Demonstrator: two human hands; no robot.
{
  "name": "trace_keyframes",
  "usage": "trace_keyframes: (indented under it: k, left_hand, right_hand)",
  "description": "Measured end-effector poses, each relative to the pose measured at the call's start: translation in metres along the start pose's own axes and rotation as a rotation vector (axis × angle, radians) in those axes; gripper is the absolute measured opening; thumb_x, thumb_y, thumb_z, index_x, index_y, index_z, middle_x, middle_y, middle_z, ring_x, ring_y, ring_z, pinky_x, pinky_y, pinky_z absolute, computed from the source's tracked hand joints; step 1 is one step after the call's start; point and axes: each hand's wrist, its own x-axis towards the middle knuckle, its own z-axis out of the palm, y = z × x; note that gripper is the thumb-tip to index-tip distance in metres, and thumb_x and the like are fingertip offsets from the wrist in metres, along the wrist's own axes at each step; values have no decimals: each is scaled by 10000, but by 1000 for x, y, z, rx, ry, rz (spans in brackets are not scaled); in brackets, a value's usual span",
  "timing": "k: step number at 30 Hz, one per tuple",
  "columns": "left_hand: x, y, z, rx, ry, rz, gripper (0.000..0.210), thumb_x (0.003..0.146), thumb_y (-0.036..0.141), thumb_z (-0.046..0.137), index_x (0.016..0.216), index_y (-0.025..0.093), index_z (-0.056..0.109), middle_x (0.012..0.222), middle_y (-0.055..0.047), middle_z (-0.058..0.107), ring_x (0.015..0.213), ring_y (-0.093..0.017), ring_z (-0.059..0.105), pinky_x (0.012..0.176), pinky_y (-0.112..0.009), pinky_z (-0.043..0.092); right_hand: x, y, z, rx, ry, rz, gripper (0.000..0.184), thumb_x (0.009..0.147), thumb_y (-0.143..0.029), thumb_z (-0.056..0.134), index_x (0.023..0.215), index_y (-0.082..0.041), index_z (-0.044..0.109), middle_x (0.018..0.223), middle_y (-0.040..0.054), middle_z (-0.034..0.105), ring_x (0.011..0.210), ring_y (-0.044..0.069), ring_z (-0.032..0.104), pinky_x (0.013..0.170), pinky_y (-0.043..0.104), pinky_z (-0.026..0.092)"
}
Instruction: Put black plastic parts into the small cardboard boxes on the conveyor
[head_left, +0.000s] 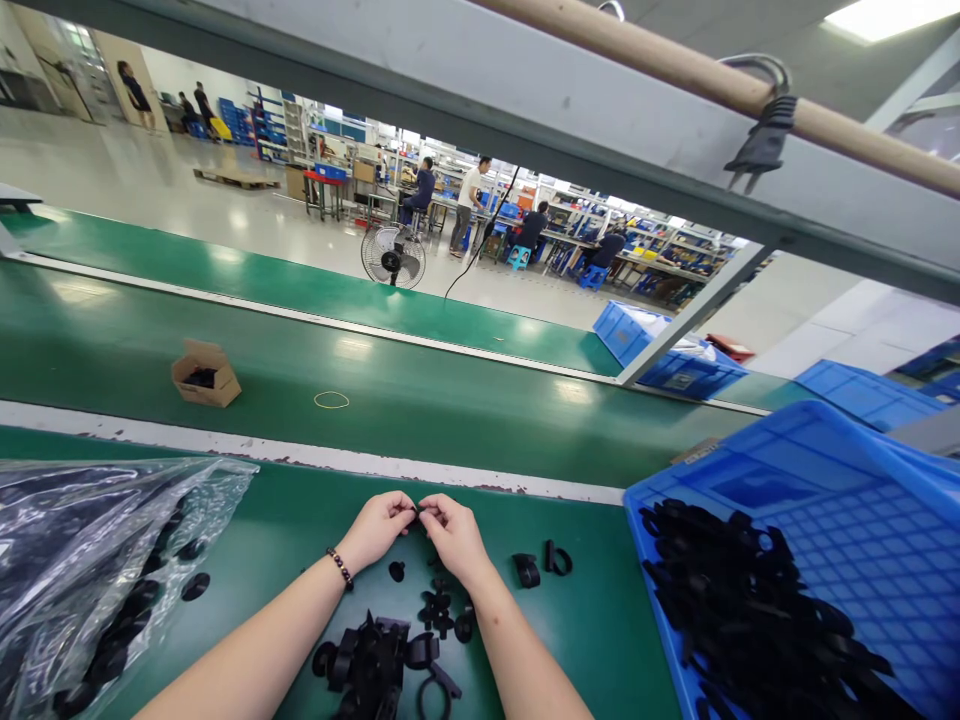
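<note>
My left hand (385, 526) and my right hand (450, 530) meet fingertip to fingertip above the green table (585, 620). Both are closed in a pinch around a small black part (417, 514), mostly hidden by the fingers. Between my forearms lies a pile of black plastic parts (373, 660), some with rings. Just below my hands are a small round black piece (397, 571) and a loose group of small black pieces (436, 608). Two black ring-shaped clips, one a curved clip (526, 570) and one a ring with a tab (558, 559), rest right of my right wrist.
A blue crate (651, 600) heaped with black parts stands at the right. On the left lies a clear plastic bag (217, 490) with black discs. Beyond are a small cardboard box (217, 385), a rubber band (331, 400) and a grey frame beam (450, 90) overhead.
</note>
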Motion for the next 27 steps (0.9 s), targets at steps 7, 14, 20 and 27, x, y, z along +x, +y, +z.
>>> trace_keyframes:
  k: [7,14,20,27]
  left_hand:
    - [3,1,-7,12,93,-20,147,692,295,492,687,157,542,538,36,509,519,-98,495,492,-196,353]
    - [4,-5,-7,32,91,-10,179,678,328,503,684,157,559,525,33,526,483,-97,468,478,-202,346]
    - [4,-7,-7,42,92,8,191,692,339,488,704,159,552,535,34,522,483,-96,460,479,-200,342]
    - [4,-6,-8,84,85,35,173,697,317,487,693,160,559,571,25,533,509,-98,453,501,-200,349]
  right_hand:
    - [0,-2,-33,-374,22,-37,66,729,-207,486,691,-202,540,682,-22,513,629,94,472,604,202,354]
    - [-5,9,-37,-646,-135,49,144,664,-204,574,793,-203,510,802,-15,494,679,96,467,603,201,312]
    - [-3,12,-29,-781,-28,29,64,752,-227,488,784,-196,534,868,28,476,695,124,499,618,238,339]
    - [2,21,-21,-706,107,-118,122,729,-165,500,810,-208,581,898,53,470,733,149,511,640,252,407]
